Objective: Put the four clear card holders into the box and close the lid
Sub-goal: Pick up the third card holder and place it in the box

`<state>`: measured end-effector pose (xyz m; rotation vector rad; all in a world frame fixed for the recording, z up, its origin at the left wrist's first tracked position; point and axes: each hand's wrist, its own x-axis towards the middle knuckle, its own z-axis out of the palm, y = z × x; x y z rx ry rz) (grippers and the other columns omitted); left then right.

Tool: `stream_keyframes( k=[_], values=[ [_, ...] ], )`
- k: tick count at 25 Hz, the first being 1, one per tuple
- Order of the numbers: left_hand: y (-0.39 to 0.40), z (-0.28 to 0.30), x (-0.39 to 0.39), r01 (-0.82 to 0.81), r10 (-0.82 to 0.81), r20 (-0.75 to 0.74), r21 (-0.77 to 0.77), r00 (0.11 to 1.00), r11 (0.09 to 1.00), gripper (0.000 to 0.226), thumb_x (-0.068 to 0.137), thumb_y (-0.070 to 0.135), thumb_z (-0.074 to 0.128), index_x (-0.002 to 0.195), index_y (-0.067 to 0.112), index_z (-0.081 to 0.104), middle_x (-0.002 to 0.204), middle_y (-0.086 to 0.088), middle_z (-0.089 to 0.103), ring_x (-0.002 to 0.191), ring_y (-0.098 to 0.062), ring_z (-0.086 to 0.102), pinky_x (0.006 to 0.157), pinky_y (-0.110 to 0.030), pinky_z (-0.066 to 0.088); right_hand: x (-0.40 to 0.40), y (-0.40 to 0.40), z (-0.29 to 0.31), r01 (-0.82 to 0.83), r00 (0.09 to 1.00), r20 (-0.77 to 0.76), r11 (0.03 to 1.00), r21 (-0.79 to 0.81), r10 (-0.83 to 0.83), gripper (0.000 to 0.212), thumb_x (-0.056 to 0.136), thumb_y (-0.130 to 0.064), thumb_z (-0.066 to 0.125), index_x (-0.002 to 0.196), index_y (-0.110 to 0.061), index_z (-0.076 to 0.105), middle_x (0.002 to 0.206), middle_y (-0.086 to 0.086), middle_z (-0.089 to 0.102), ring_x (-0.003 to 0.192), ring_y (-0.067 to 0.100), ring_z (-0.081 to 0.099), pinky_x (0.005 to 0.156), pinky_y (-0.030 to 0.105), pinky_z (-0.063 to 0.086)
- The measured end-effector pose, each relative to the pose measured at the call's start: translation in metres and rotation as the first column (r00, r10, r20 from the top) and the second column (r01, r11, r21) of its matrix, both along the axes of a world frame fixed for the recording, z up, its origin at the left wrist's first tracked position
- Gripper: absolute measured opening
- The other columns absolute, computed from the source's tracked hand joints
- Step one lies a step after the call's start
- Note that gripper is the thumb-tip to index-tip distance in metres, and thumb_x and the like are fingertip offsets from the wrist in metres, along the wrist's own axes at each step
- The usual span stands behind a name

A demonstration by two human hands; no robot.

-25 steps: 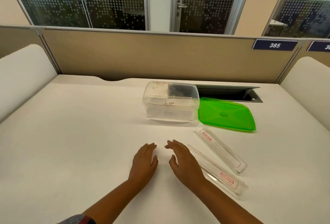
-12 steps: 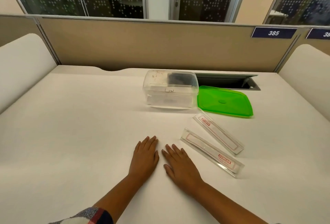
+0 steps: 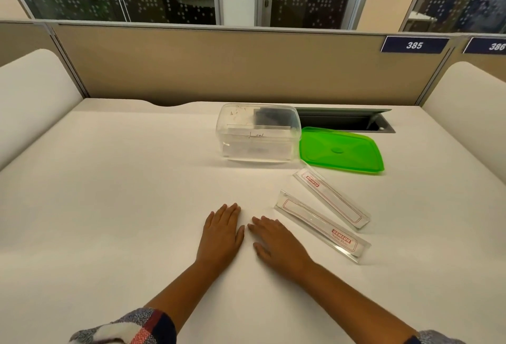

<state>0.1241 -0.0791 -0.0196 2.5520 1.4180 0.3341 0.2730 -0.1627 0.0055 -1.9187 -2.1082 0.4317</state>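
- Both hands lie flat, palms down, on the white table [image 3: 109, 206] near the middle of its near edge; the left hand [image 3: 220, 234] and the right hand [image 3: 276, 242] rest side by side, fingers straight and spread only a little, holding nothing
- Two long clear plastic card holders with red-outlined labels lie on the table to the right of the right hand; the nearer card holder [image 3: 321, 226] lies just beside that hand without touching it, and the farther card holder [image 3: 331, 198] lies just beyond it, at a slight angle to it
- A clear rectangular plastic box [image 3: 257, 138] stands open toward the far edge of the table, with white sheets visible through its wall; what else it holds cannot be told
- A flat green plastic lid [image 3: 341, 152] lies on the table at the box's right side, touching or nearly touching it
- A grey cable hatch [image 3: 345, 120] is sunk into the table behind the lid, at the far edge
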Motion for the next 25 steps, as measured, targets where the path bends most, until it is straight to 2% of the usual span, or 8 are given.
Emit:
stream_keyframes(
  k=[2,5,7,10,13,18,21,25],
  values=[
    [0.0,0.0,0.001,0.006,-0.006,-0.018,0.005,1.0,1.0,0.053,0.096,0.038,0.029,0.145,0.019,0.023,0.154,0.004,0.028,0.144,-0.014,0.018,0.119,-0.036,0.013,0.013,0.005,0.02,0.046,0.994,-0.101,0.994,0.101,-0.035,0.041,0.093,-0.022,0.045,0.135,-0.021,0.045,0.145,0.0,0.042,0.135,0.016,0.035,0.112,0.028,0.026],
    [-0.001,-0.001,0.001,0.011,-0.011,-0.031,0.007,0.999,1.0,0.054,0.096,0.038,0.028,0.146,0.02,0.02,0.155,0.005,0.025,0.145,-0.014,0.016,0.119,-0.036,0.011,0.035,0.012,0.041,0.21,0.978,-0.065,0.92,0.332,-0.2,0.035,0.088,-0.014,0.053,0.123,-0.018,0.057,0.131,0.003,0.056,0.121,0.022,0.049,0.103,0.034,0.039],
    [-0.001,-0.001,0.002,0.011,-0.011,-0.027,-0.001,1.0,1.0,0.054,0.096,0.038,0.028,0.146,0.02,0.02,0.155,0.005,0.025,0.145,-0.014,0.015,0.119,-0.036,0.01,0.046,0.014,0.045,0.333,0.939,-0.002,0.905,0.266,-0.345,0.039,0.09,-0.018,0.052,0.128,-0.019,0.05,0.134,0.003,0.053,0.121,0.023,0.048,0.099,0.036,0.04],
    [-0.001,-0.001,0.001,0.008,-0.007,-0.04,0.006,0.999,1.0,0.053,0.096,0.037,0.027,0.146,0.02,0.019,0.156,0.005,0.023,0.145,-0.013,0.014,0.119,-0.036,0.01,0.054,0.011,0.038,0.497,0.862,0.1,0.868,0.021,-0.496,0.048,0.092,-0.027,0.047,0.138,-0.018,0.034,0.139,0.006,0.046,0.123,0.025,0.046,0.099,0.039,0.04],
    [-0.001,0.0,0.001,0.011,-0.011,-0.038,0.001,0.999,1.0,0.052,0.097,0.034,0.027,0.146,0.02,0.02,0.156,0.005,0.022,0.145,-0.014,0.014,0.119,-0.036,0.01,0.056,0.007,0.03,0.477,0.847,0.235,0.877,0.058,-0.476,0.037,0.095,-0.026,0.041,0.131,-0.02,0.038,0.128,0.003,0.053,0.112,0.022,0.054,0.091,0.037,0.042],
    [0.004,0.009,0.004,0.005,-0.006,-0.053,-0.03,0.999,1.0,0.045,0.097,0.029,0.03,0.142,0.023,0.031,0.153,0.005,0.03,0.141,-0.015,0.025,0.117,-0.035,0.019,0.056,0.012,0.038,0.465,0.875,0.141,0.885,0.021,-0.463,0.025,0.096,-0.016,0.042,0.119,-0.02,0.048,0.119,0.003,0.059,0.102,0.023,0.06,0.072,0.029,0.041],
    [0.016,0.029,0.014,0.013,-0.001,0.09,-0.135,0.996,0.991,0.036,0.096,0.021,0.035,0.129,0.02,0.051,0.143,-0.001,0.045,0.129,-0.02,0.043,0.107,-0.032,0.035,0.051,0.016,0.046,0.417,0.908,0.065,0.909,-0.016,-0.415,0.022,0.097,-0.017,0.039,0.115,-0.02,0.05,0.118,0.003,0.06,0.103,0.024,0.059,0.076,0.032,0.045],
    [0.021,0.057,0.034,0.093,0.083,0.415,-0.386,0.906,0.918,0.03,0.095,0.016,0.044,0.122,0.012,0.055,0.133,-0.008,0.051,0.118,-0.021,0.051,0.094,-0.023,0.038,0.037,0.023,0.06,0.353,0.934,-0.048,0.936,-0.012,-0.353,0.02,0.097,-0.023,0.039,0.112,-0.022,0.052,0.117,0.003,0.062,0.1,0.025,0.061,0.077,0.032,0.045]
  ],
)
